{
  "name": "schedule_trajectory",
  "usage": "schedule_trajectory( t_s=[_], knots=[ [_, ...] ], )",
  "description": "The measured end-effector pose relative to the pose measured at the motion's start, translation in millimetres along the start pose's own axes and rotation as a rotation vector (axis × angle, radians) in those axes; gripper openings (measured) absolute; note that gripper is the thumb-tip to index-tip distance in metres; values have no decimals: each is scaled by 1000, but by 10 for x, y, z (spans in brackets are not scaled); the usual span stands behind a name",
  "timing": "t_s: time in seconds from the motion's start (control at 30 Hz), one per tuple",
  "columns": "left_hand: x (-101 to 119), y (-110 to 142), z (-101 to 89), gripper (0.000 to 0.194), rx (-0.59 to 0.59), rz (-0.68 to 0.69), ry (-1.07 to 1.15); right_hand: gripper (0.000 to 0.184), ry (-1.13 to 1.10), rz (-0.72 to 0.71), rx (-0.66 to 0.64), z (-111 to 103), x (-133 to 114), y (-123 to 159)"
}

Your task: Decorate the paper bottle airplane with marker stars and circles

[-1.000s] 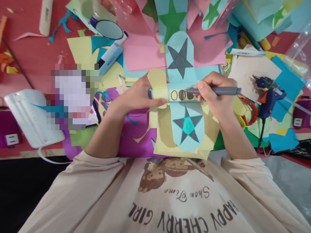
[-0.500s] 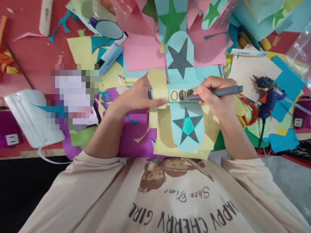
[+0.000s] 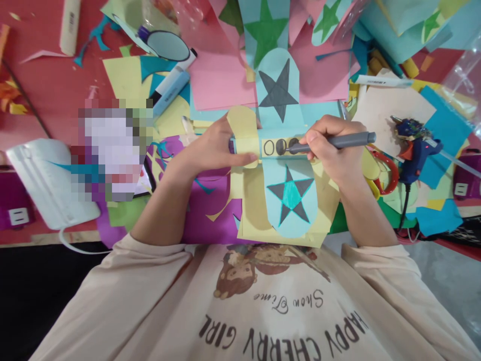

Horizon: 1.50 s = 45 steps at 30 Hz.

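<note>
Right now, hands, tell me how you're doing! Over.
Right hand gripping gray marker, tip by the dark middle circle. Left hand steadying yellow paper. Red-handled scissors near right forearm, not between marker and circle. Over.

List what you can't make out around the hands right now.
All in the head view:
- Left hand's fingertips: partly hidden by the rounded pale yellow paper flap.
- Third black-outlined circle: partly covered by the dark grey marker and right hand.
- Black-edged device's lit screen: mostly pixelated.
- White marker's lettering: too small.
- Off-white pen: cut off by the top edge.
</note>
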<state>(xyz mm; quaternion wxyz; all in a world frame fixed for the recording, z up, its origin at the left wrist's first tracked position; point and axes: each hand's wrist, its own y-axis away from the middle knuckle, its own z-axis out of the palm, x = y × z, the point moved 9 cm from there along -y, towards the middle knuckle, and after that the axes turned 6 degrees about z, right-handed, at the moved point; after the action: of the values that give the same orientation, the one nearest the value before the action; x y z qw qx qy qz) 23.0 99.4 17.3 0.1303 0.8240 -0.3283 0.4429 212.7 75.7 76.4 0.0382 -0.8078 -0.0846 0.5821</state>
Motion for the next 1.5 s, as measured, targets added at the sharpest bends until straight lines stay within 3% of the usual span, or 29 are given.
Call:
schedule_trajectory(
  t_s=[0.17,0.87,1.33,1.5],
  knots=[
    [-5,3,-2,67,-2,7,-3,57,1,-55,21,-13,14,-11],
    [-9,-19,-25,71,-6,42,-4,55,12,-59,67,-52,4,21],
    [9,-8,5,72,-32,24,-42,28,-123,-20,-6,-35,21,11],
    [16,-6,-12,75,22,52,-11,25,-342,25,106,-125,39,41]
  ],
)
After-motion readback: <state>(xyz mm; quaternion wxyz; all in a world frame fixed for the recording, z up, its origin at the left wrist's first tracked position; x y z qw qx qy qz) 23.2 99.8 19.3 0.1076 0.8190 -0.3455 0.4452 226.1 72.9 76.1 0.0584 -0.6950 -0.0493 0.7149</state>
